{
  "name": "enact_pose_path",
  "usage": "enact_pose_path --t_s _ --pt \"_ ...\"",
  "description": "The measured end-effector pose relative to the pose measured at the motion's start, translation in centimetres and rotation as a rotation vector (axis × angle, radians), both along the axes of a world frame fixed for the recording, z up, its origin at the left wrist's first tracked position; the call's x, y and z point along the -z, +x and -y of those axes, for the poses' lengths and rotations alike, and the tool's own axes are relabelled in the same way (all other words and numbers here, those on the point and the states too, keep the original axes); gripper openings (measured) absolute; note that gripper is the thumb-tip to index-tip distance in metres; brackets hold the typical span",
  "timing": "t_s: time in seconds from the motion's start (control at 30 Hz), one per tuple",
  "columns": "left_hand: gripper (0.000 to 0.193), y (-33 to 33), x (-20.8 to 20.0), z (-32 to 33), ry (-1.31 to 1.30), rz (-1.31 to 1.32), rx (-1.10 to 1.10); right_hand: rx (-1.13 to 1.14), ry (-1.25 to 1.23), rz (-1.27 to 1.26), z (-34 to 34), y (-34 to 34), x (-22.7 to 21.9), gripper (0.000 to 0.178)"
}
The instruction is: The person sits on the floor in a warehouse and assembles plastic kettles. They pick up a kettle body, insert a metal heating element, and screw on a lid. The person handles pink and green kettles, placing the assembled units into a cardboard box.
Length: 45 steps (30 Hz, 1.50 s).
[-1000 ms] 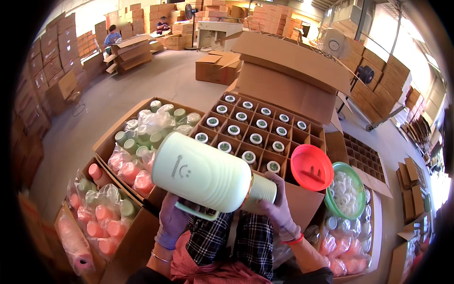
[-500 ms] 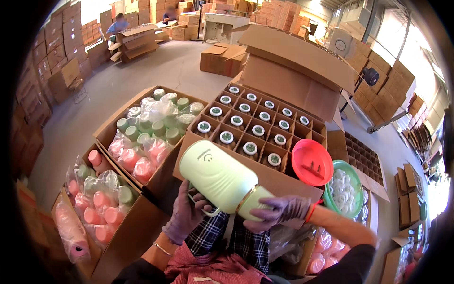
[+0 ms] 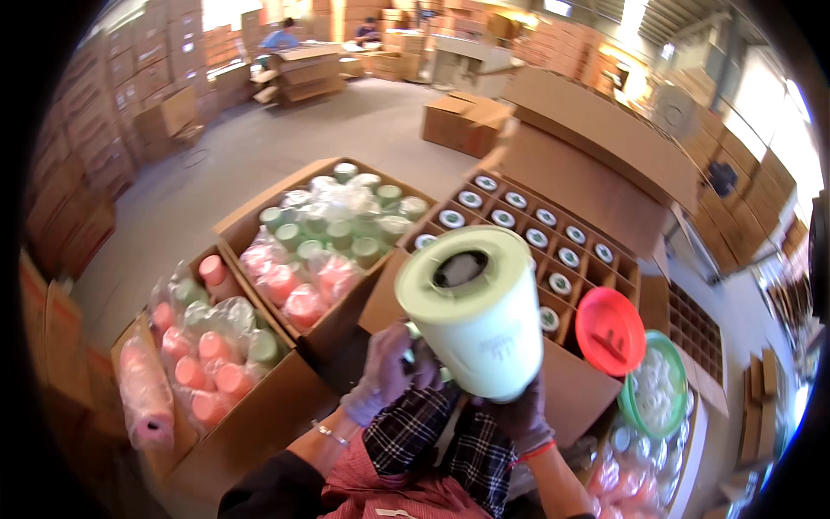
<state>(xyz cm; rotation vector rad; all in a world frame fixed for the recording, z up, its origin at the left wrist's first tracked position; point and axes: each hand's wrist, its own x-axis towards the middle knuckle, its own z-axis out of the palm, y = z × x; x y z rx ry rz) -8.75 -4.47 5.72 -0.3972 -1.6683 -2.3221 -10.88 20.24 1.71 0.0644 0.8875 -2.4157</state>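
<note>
A big pale green handled tumbler [image 3: 484, 337] is held up above my lap, tilted, with its wide round end toward me. That end has a dark round recess with something greyish in it. My left hand [image 3: 393, 363], in a purple-grey glove, is closed at the tumbler's left side, where the handle partly shows. My right hand [image 3: 523, 415], gloved too, grips it from below at the narrower end, which is mostly hidden. Right behind the tumbler stands a divided carton [image 3: 571, 381], its cells holding bottles with white-rimmed round tops [image 3: 549, 318].
At left, open cartons [image 3: 324, 346] hold bagged pink and green cups [image 3: 304, 304]. A red bowl [image 3: 609, 324] with a few dark pieces sits on the divided carton's right corner. Beside it is a green basket [image 3: 683, 381] of clear-white rings. Stacked boxes and two people are farther back.
The tumbler has swung from lying sideways to its wide end facing up toward me. My right hand has moved underneath it. The whole view has shifted, with the cartons now farther right.
</note>
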Motion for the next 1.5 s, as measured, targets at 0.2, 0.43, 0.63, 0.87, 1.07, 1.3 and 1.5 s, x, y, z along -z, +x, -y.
enact_pose_path --t_s 0.2,0.43,0.63,0.87,1.07,1.3,1.5 --pt "0.047 -1.6 2.4 0.8 0.175 -0.217 0.25 -0.009 0.226 0.0 -2.1 -7.2 -1.2 0.078" --pt "0.072 1.3 4.4 -1.4 -0.186 0.108 0.253 0.106 -0.04 -0.354 0.3 -9.8 1.0 0.076" --pt "0.041 5.8 7.8 4.5 -0.372 0.107 0.664 -0.378 0.305 -0.741 0.7 -4.6 1.2 0.049" --pt "0.027 -3.8 10.0 15.5 -0.425 0.418 -0.045 -0.372 0.666 -0.574 2.1 -4.3 -4.6 0.016" --pt "0.03 -22.9 16.9 26.6 -1.034 -0.03 -0.78 -0.16 0.827 -0.504 4.7 -9.8 -4.3 0.024" --pt "0.028 -38.3 21.1 32.8 -0.388 0.353 -0.71 -0.386 0.872 -0.631 5.1 -12.0 -1.9 0.026" --pt "0.035 -32.9 10.7 18.4 -0.555 -0.215 -0.511 -0.228 0.94 -0.76 6.7 -14.8 -1.7 0.026"
